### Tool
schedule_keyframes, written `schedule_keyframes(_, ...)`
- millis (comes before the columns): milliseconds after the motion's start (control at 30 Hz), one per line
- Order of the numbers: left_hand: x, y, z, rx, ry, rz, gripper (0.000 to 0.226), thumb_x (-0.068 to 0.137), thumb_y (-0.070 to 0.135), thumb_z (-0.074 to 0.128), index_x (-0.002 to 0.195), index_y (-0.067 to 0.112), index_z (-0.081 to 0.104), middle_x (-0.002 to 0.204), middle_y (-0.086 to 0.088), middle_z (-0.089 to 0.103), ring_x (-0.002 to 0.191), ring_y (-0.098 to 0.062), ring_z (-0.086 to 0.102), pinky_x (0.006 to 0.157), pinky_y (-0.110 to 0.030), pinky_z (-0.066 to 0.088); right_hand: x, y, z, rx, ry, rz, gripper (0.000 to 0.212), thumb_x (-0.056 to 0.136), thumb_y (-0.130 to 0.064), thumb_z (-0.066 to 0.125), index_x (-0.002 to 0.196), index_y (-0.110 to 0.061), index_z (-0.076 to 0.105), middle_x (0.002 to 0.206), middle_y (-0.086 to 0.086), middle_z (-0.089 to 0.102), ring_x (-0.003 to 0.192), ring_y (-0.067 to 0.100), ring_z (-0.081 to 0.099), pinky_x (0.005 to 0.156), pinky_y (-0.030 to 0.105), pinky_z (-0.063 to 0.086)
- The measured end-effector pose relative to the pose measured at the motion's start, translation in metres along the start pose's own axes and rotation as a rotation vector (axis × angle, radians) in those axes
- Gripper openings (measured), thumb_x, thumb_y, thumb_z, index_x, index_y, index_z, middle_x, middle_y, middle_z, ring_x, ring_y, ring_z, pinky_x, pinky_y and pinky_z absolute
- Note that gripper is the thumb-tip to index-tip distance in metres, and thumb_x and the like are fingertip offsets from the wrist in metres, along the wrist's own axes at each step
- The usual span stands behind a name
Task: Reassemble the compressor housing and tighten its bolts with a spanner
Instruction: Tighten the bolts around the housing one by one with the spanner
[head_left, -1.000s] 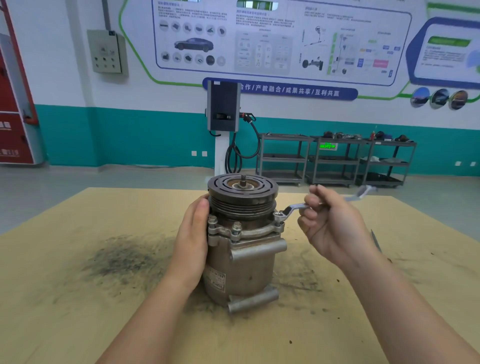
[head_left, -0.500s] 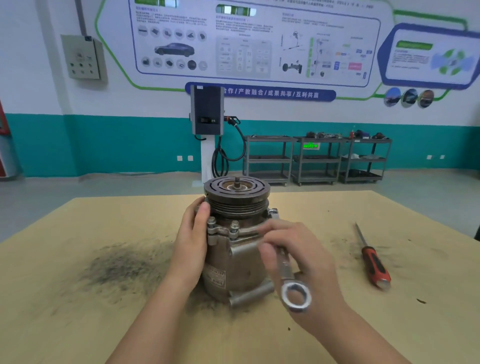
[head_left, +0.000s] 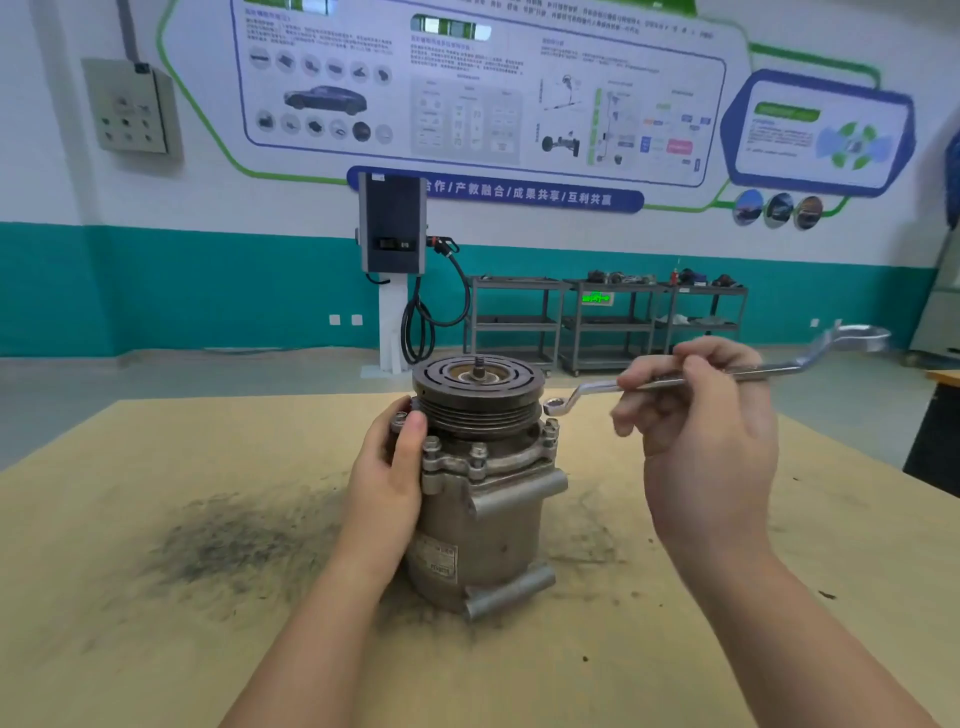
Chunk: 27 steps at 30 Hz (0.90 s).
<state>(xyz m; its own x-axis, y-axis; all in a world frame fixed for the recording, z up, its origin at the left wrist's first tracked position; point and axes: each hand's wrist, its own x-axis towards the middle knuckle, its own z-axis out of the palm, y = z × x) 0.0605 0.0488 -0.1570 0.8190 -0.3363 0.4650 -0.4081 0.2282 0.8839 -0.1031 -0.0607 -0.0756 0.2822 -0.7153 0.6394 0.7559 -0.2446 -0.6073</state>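
Observation:
A grey metal compressor (head_left: 488, 514) stands upright on the wooden table (head_left: 156, 649), its grooved pulley (head_left: 478, 400) on top. Several bolts (head_left: 550, 434) ring the housing flange below the pulley. My left hand (head_left: 387, 483) wraps the compressor's left side, thumb on the flange. My right hand (head_left: 701, 436) pinches the shaft of a silver ring spanner (head_left: 587, 391). The spanner lies roughly level, and its near ring end hovers just above the right-hand bolt, a small gap apart. Its far ring end sticks out to the right.
A dark smear of metal dust (head_left: 228, 540) covers the table left of the compressor. Beyond the table stand a charging post (head_left: 392, 260) and grey shelving trolleys (head_left: 608, 322) against the teal wall. A dark edge of another bench (head_left: 935, 431) shows at the right.
My right hand swung the spanner from down in front of the compressor back up to the right, ring end now over the right-hand bolt. The left hand kept its hold.

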Motion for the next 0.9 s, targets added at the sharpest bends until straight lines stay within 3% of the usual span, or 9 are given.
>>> schedule_keyframes(67,0.004,0.0,-0.002,-0.014,0.021,-0.008,0.063,0.076,0.071,0.041,0.122,0.032,0.061,0.113,0.023,0.065,0.11,0.008,0.058,0.091,-0.015,0.046,0.015,0.008,-0.006,0.127,0.099,0.265,0.019,0.095,0.0,0.03,0.091,-0.011,0.045,0.057,0.007,0.061,0.044,0.019,0.048,0.045,0.024,0.04)
schedule_keyframes(167,0.007,-0.002,-0.007,-0.088,0.056,-0.082,0.053,0.086,0.064,0.046,0.112,0.025,0.07,0.108,0.007,0.074,0.107,-0.011,0.066,0.097,-0.035,0.05,0.025,0.022,-0.01,0.238,0.136,0.456,0.02,0.095,-0.001,0.031,0.083,-0.011,0.044,0.056,0.007,0.057,0.046,0.019,0.043,0.044,0.022,0.038)
schedule_keyframes(233,0.008,-0.001,-0.01,-0.128,0.033,-0.16,0.062,0.072,0.076,0.047,0.102,0.029,0.073,0.1,0.006,0.077,0.101,-0.012,0.07,0.09,-0.034,0.052,0.024,0.029,-0.009,0.257,0.104,0.499,0.022,0.094,-0.002,0.032,0.078,-0.012,0.043,0.057,0.008,0.054,0.046,0.019,0.042,0.044,0.023,0.037)
schedule_keyframes(300,0.008,0.001,-0.011,-0.162,-0.003,-0.211,0.066,0.061,0.081,0.046,0.094,0.032,0.074,0.093,0.009,0.078,0.091,-0.004,0.072,0.076,-0.025,0.05,0.023,0.036,-0.007,0.287,0.055,0.523,0.023,0.093,-0.003,0.032,0.075,-0.012,0.044,0.057,0.008,0.053,0.043,0.019,0.042,0.044,0.023,0.037)
schedule_keyframes(367,0.007,0.003,-0.011,-0.179,-0.031,-0.237,0.073,0.058,0.084,0.046,0.098,0.031,0.075,0.093,0.01,0.078,0.087,0.001,0.071,0.069,-0.018,0.048,0.024,0.04,-0.004,0.299,0.014,0.533,0.022,0.092,-0.003,0.032,0.075,-0.012,0.043,0.057,0.009,0.053,0.043,0.019,0.042,0.044,0.023,0.037)
schedule_keyframes(467,0.007,0.003,-0.011,-0.187,-0.047,-0.237,0.077,0.058,0.084,0.047,0.106,0.029,0.074,0.098,0.01,0.077,0.089,0.001,0.071,0.072,-0.021,0.045,0.029,0.042,-0.005,0.282,-0.017,0.539,0.02,0.092,-0.004,0.032,0.077,-0.011,0.043,0.057,0.008,0.051,0.044,0.019,0.04,0.043,0.023,0.035)
schedule_keyframes(733,0.006,-0.002,-0.009,-0.171,-0.038,-0.203,0.058,0.076,0.075,0.043,0.107,0.035,0.072,0.102,0.016,0.075,0.093,0.006,0.068,0.076,-0.02,0.043,0.043,0.05,-0.004,0.27,-0.048,0.644,0.019,0.089,-0.005,0.032,0.076,-0.012,0.043,0.053,0.003,0.047,0.038,0.015,0.036,0.038,0.019,0.033)
schedule_keyframes(833,0.008,-0.007,-0.01,-0.152,-0.026,-0.212,0.051,0.09,0.071,0.042,0.107,0.034,0.072,0.103,0.014,0.076,0.097,0.002,0.068,0.079,-0.026,0.045,0.037,0.058,-0.008,0.283,-0.005,0.707,0.015,0.089,-0.004,0.033,0.08,-0.013,0.041,0.052,0.0,0.046,0.036,0.012,0.033,0.035,0.019,0.03)
schedule_keyframes(900,0.007,-0.008,-0.012,-0.145,-0.028,-0.207,0.054,0.087,0.074,0.044,0.107,0.032,0.071,0.103,0.013,0.076,0.098,0.0,0.068,0.08,-0.028,0.045,0.028,0.065,-0.012,0.355,0.047,0.728,0.013,0.088,-0.005,0.034,0.082,-0.013,0.041,0.054,-0.001,0.045,0.037,0.011,0.033,0.034,0.019,0.028)
